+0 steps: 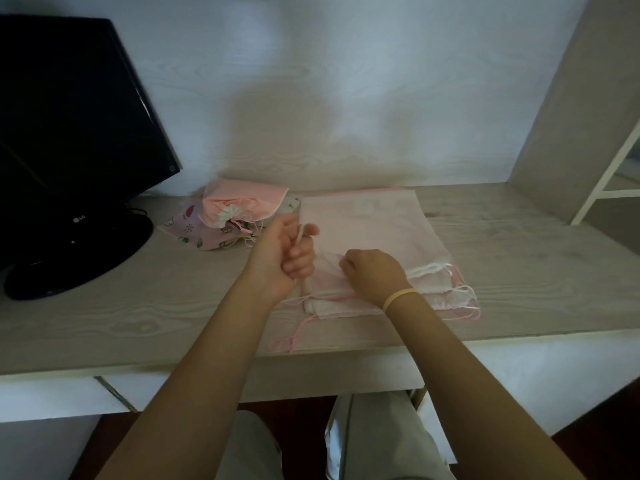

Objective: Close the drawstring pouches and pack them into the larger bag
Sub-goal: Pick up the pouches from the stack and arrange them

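A stack of flat pale pink drawstring pouches point(374, 230) lies on the desk in front of me, their gathered mouths and loose cords at the near right. My left hand point(282, 254) grips a white drawstring point(300, 233) in a fist, pulled up at the stack's left edge. My right hand point(372, 275) is curled and pinches the fabric of the top pouch near its mouth. Further left, a closed pink pouch point(242, 204) lies on a printed pink pouch point(197, 230).
A black monitor point(69, 133) on its round stand fills the left of the desk point(519, 271). A white wall runs behind, and a shelf upright point(575, 116) stands at the right. Pink cords point(294, 336) trail toward the desk's front edge. My knees show below.
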### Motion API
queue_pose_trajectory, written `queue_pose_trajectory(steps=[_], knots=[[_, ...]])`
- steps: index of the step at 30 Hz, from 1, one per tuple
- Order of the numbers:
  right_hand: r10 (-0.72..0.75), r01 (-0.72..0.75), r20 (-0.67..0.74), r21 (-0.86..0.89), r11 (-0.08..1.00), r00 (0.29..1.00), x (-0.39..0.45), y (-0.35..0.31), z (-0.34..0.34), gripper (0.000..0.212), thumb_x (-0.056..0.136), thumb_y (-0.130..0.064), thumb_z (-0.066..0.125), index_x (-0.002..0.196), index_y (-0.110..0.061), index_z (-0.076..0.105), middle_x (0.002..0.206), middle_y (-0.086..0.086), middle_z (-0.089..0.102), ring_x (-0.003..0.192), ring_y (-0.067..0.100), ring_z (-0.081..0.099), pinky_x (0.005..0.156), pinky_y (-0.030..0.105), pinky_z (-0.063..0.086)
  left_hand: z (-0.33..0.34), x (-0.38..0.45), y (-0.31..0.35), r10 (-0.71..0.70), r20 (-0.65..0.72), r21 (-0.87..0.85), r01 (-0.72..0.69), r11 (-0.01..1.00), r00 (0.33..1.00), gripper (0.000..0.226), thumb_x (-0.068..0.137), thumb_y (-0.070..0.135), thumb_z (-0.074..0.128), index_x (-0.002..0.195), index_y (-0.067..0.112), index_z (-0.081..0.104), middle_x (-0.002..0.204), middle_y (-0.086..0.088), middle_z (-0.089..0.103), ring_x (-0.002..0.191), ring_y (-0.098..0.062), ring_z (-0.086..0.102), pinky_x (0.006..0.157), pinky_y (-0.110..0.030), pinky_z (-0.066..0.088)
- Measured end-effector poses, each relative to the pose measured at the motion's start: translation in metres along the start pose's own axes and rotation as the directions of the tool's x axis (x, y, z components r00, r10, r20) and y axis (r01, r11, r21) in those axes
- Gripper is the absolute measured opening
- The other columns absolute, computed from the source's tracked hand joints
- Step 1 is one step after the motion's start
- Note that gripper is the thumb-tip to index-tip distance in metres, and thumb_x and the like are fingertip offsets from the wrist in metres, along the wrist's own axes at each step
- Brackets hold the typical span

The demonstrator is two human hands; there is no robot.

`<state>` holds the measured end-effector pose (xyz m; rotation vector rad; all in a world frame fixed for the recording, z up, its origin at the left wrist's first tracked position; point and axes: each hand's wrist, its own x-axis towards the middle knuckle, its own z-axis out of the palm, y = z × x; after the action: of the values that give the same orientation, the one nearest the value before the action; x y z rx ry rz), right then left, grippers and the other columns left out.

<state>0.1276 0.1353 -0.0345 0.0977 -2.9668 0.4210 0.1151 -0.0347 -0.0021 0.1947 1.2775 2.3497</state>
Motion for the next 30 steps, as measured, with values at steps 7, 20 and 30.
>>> queue_pose_trajectory(steps=[7, 20, 30], knots=[[0.024, -0.02, -0.151, 0.025, 0.999, 0.988, -0.021, 0.052, -0.015, 0.056, 0.083, -0.051, 0.065, 0.13, -0.024, 0.05, 0.132, 0.004, 0.053, 0.125, 0.023, 0.047, 0.114, 0.042, 0.024, -0.004, 0.022, -0.02, 0.045, -0.207, -0.009, -0.048, 0.999, 0.977, 0.022, 0.098, 0.024, 0.038, 0.104, 0.012, 0.056, 0.045, 0.007, 0.033, 0.029, -0.005, 0.022, 0.031, -0.014, 0.015], [0.416, -0.376, -0.177, 0.22, 0.9, 0.892, -0.038, 0.107, -0.035, 0.036, 0.09, -0.03, 0.062, 0.121, -0.014, 0.053, 0.109, 0.012, 0.068, 0.104, 0.032, 0.061, 0.093, 0.044, 0.048, -0.004, 0.025, -0.039, 0.077, -0.321, 0.083, -0.053, 0.995, 0.944, 0.021, 0.097, 0.019, 0.04, 0.111, 0.015, 0.055, 0.044, 0.007, 0.034, 0.029, -0.005, 0.021, 0.034, -0.016, 0.011], [0.406, -0.308, -0.228, 0.37, 0.877, 0.885, -0.038, 0.103, -0.031, 0.021, 0.086, -0.014, 0.064, 0.107, -0.017, 0.063, 0.087, -0.001, 0.061, 0.094, 0.023, 0.063, 0.093, 0.04, 0.048, -0.01, 0.028, -0.042, 0.055, -0.35, 0.084, -0.027, 0.996, 0.935, 0.029, 0.097, 0.022, 0.043, 0.124, 0.018, 0.054, 0.048, 0.005, 0.034, 0.03, -0.007, 0.021, 0.036, -0.015, 0.011]])
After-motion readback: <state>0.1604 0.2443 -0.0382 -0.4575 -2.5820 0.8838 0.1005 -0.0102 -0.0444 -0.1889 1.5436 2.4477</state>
